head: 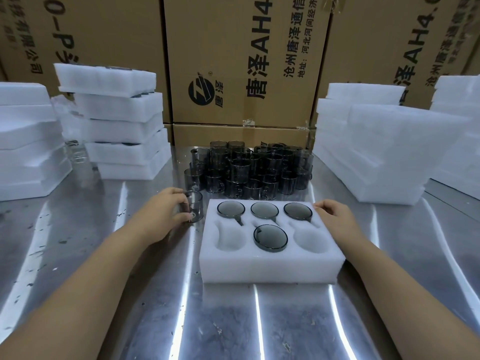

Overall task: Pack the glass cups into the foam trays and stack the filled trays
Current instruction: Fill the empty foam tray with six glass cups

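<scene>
A: What is hard to see?
B: The arms (78,294) are cut off at the bottom. Centre frame, the left hand (166,211) fingers wrap a glass cup (195,207) just left of the foam tray (270,268); the right hand (335,214) fingers, loosely bent, touch its right corner. Behind, crowded cups (249,172) hide each other.

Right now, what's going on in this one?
A person is packing smoky glass cups into a white foam tray on a steel table. The left hand grips one cup just left of the tray; the right hand rests on the tray's far right corner. Four of six pockets are filled; the near left and near right ones are empty. More cups wait in a cluster behind, and stacks of foam trays stand to either side.
</scene>
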